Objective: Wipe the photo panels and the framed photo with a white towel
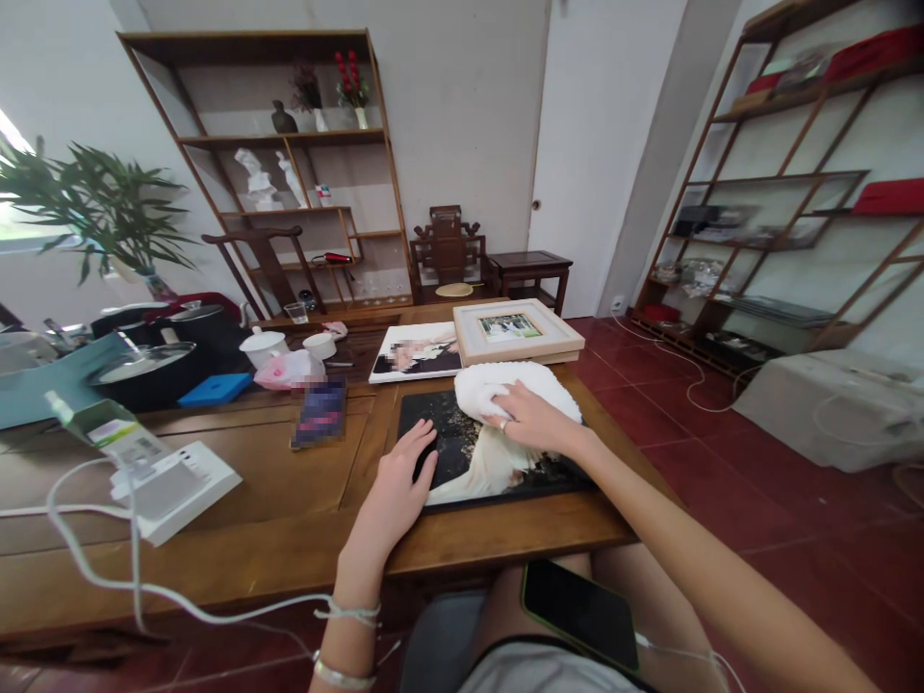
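A dark photo panel (pixel 449 470) with a pale flowing dress in its picture lies flat near the front edge of the wooden table. My left hand (pixel 396 483) rests on its left edge, fingers stretched out and holding nothing. On the panel's upper right part lies a bunched white towel (pixel 554 385). My right hand (pixel 532 420) presses down on this towel with its fingers curled into the fabric, and the towel hides the panel's far right corner. Just behind are a white-edged photo print (pixel 433 364) and a light wooden picture frame (pixel 466 332).
To the left are an opened white box (pixel 189 486), white cables (pixel 217 608), a blue block (pixel 215 389), a pink plastic bag (pixel 290 370), white cups (pixel 263 344) and a dark pan (pixel 144 371). A phone (pixel 577 616) lies on my lap.
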The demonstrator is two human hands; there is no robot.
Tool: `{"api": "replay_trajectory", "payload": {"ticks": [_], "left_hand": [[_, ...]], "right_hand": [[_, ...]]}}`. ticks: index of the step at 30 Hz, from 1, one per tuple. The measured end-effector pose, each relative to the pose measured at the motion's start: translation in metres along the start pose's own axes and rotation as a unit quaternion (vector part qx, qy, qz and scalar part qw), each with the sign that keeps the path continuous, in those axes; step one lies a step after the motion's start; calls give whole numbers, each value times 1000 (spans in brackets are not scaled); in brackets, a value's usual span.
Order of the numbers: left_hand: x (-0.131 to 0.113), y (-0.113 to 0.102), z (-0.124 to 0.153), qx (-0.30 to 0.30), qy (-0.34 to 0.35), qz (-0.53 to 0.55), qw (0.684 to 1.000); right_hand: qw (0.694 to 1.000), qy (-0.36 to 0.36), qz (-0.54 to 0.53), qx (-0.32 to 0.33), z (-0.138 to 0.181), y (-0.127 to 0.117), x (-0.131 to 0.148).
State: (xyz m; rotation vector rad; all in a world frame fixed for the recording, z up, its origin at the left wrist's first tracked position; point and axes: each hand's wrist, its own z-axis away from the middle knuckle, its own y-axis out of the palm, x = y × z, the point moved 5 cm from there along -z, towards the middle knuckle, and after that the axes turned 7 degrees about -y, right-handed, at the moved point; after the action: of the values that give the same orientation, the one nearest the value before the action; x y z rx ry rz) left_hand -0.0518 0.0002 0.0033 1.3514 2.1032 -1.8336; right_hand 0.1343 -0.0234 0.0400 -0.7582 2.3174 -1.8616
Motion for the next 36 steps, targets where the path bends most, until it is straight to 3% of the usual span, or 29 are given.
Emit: {"api": "replay_trajectory", "payload": {"ticks": [5, 10, 13, 17, 23, 26, 30, 36], "left_hand": [[0, 0, 0, 4, -4, -5, 1000], [-3, -1, 0, 18, 10, -2, 1000], [-3, -1, 1, 17, 11, -2, 1000], [-1, 0, 1, 7, 2, -1, 1000], [1, 1, 2, -6, -1, 15, 1000], [1, 1, 2, -11, 1, 21, 1000], [1, 2, 2, -3, -2, 14, 1000], [1, 2, 2, 6, -11, 10, 1000]], "right_hand": [[999, -40, -18, -2, 33, 5, 46], [993, -83, -66, 41, 67, 6, 88], [992, -86, -70, 55, 69, 3, 87], [994, -77, -65, 41, 51, -3, 62], [999, 32, -1, 25, 10, -6, 4], [998, 52, 15, 9, -3, -4, -8], [999, 43, 27, 10, 5, 5, 10], [999, -35, -29, 17, 56, 12, 77]]}}
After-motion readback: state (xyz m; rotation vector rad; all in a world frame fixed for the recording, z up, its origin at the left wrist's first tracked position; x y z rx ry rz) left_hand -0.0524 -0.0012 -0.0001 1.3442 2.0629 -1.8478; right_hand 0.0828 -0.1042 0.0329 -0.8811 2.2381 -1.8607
